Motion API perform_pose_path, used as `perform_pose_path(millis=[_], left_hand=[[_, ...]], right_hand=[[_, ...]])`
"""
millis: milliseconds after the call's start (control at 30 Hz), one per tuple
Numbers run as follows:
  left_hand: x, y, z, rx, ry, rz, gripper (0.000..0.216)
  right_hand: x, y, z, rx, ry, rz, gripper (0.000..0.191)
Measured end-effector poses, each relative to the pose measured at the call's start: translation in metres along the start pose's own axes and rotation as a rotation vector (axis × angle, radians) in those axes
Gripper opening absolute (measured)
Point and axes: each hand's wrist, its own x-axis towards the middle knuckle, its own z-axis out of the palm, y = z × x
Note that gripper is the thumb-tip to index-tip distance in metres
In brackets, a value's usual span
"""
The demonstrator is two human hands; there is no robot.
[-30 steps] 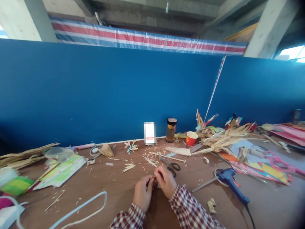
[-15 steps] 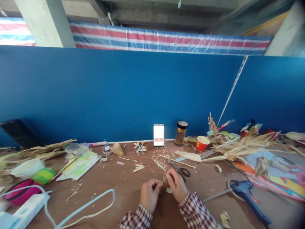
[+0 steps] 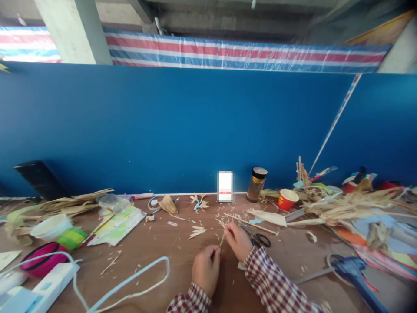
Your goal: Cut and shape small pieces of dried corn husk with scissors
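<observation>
My left hand [image 3: 206, 268] is closed in a pinch on the lower end of a thin greenish-tan strip of plant fibre [image 3: 222, 240], held just above the brown table. At the strip's upper end, my right hand [image 3: 240, 243] has its thumb and finger together; its grip is partly hidden behind the fingers. Black-handled scissors [image 3: 261, 240] lie right beside my right hand, their blades partly covered. Just beyond the fingertips are scattered pale slivers [image 3: 224, 221]. Several pointed pale husk pieces [image 3: 197, 232] lie to the left of them.
A lidded jar [image 3: 257, 184], a red paper cup [image 3: 288, 200] and a glowing blurred screen [image 3: 225, 187] stand near the blue partition [image 3: 195, 130]. Dried husks [image 3: 348, 204] are heaped at right, behind a blue glue gun [image 3: 355, 269]. A white power strip [image 3: 55, 282] with looping cable lies left.
The view has swung slightly left, so the table things sit further right. My right hand has moved a little away from my left, and more of the strip shows between them.
</observation>
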Motion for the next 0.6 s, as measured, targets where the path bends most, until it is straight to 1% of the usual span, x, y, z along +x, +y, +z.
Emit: perform_pose_path(millis=[67,133,200,267,333,367,433,500,600], left_hand=[[0.0,0.0,0.001,-0.006,0.004,-0.019,0.029],[-0.004,0.003,0.003,-0.003,-0.009,0.017,0.027],[-0.01,0.009,0.004,-0.006,-0.049,0.161,0.024],[-0.017,0.016,0.004,0.003,-0.111,0.368,0.021],[-0.023,0.02,0.003,0.023,-0.106,0.512,0.019],[-0.025,0.022,0.002,0.028,-0.096,0.554,0.018],[-0.027,0.023,0.0,0.03,-0.092,0.594,0.017],[-0.028,0.024,0.0,0.032,-0.101,0.596,0.016],[-0.029,0.023,0.003,0.049,-0.132,0.581,0.017]], right_hand=[[0.012,0.005,0.002,-0.019,0.004,0.024,0.017],[0.024,0.01,0.001,-0.035,-0.034,0.044,0.017],[0.033,0.011,-0.002,-0.043,-0.061,0.056,0.019],[0.038,0.01,-0.004,-0.041,-0.09,0.053,0.018],[0.039,0.004,-0.006,-0.027,-0.144,0.035,0.017],[0.038,0.001,-0.006,-0.016,-0.179,0.023,0.016],[0.034,-0.006,-0.004,0.003,-0.249,0.006,0.014],[0.03,-0.011,-0.001,0.003,-0.298,-0.005,0.013],[0.025,-0.015,0.006,-0.027,-0.318,-0.017,0.013]])
